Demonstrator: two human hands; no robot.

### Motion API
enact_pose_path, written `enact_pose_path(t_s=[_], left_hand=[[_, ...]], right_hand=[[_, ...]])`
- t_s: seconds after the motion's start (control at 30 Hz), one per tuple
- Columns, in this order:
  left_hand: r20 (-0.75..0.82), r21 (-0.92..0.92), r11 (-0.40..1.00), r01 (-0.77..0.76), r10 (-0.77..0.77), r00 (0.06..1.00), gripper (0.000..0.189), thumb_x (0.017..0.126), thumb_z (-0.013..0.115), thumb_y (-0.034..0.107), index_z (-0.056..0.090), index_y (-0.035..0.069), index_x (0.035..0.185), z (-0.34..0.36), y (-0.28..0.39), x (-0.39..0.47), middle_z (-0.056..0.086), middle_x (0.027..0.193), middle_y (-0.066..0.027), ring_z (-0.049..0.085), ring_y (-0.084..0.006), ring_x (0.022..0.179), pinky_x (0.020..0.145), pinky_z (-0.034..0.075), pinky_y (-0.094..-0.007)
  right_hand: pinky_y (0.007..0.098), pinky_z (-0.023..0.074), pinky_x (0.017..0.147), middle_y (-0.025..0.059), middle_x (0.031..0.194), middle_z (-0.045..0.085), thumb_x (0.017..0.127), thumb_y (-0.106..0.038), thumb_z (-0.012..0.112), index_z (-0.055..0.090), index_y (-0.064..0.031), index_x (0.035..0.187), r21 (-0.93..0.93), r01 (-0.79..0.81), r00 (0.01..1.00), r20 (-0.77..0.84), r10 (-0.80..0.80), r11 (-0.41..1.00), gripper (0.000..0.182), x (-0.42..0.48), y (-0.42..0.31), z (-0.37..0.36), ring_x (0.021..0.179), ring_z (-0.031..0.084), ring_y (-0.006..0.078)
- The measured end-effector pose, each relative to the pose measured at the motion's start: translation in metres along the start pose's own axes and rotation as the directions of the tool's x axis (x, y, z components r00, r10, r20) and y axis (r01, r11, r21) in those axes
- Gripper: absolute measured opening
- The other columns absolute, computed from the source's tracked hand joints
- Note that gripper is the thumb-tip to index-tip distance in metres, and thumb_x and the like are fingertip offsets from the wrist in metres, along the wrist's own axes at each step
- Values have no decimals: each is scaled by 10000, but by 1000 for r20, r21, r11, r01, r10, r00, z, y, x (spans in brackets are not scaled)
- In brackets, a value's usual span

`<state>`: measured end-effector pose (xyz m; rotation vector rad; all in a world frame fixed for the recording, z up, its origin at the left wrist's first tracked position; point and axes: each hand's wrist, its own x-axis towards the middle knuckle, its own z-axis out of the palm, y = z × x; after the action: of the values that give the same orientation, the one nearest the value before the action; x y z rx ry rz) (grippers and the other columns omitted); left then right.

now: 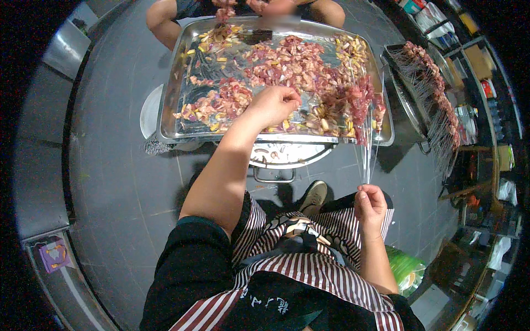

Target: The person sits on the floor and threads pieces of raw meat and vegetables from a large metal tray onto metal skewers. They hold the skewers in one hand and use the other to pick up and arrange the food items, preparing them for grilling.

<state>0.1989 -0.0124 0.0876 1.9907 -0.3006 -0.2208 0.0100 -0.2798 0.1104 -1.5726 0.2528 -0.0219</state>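
A large rectangular metal tray (269,137) holds pieces of raw meat (290,62) mixed with cut onion and yellow pieces. My left hand (276,105) hangs over the tray's middle with bent fingers and thumb close together; whether something small is between them cannot be seen. At the right, my right hand (370,205) pinches the lower ends of a bundle of thin skewers (365,161) in front of the tray. Raw meat (361,97) is threaded on their far ends, over the tray's right side.
Across the tray sits another person (163,22), whose hands are near meat at the far edge. A round metal pan (273,165) with a handle stands partly beneath the tray. Loaded meat skewers (434,95) lie over a metal container at right, beside stocked shelves (497,124).
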Motion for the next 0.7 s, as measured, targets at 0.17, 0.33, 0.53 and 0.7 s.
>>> enact_pose_path(t_s=[0.17,0.33,0.53,0.7], left_hand=[[76,275,958,-79,60,995,245,791,481,275,585,68,871,21,10,-7,578,808,-146,556,-280,804,692,433,-347],[54,423,906,-32,10,998,281,775,474,303,573,81,916,50,29,-6,581,853,-145,550,-290,847,720,429,-352],[251,398,917,23,-133,959,313,718,543,309,570,80,930,82,45,24,589,871,-135,560,-270,817,706,433,-348],[337,-31,926,376,-344,876,160,685,578,76,598,65,843,67,39,40,595,750,-64,539,-147,671,600,428,-269]], right_hand=[[152,239,376,-11,633,481,800,-61,510,506,-29,887,0,108,994,-24,-108,994,93,3,-7,-18,433,332,25],[152,240,377,-9,639,494,801,-60,511,510,-37,887,63,115,992,36,-118,991,89,6,-23,-33,439,345,20],[147,318,461,-32,708,524,782,-57,533,538,-51,877,179,49,999,-2,-49,983,96,12,-33,-47,529,410,16],[145,343,491,-20,798,553,776,-14,521,543,-44,871,244,65,996,50,-80,968,102,18,-22,-62,580,430,13]])
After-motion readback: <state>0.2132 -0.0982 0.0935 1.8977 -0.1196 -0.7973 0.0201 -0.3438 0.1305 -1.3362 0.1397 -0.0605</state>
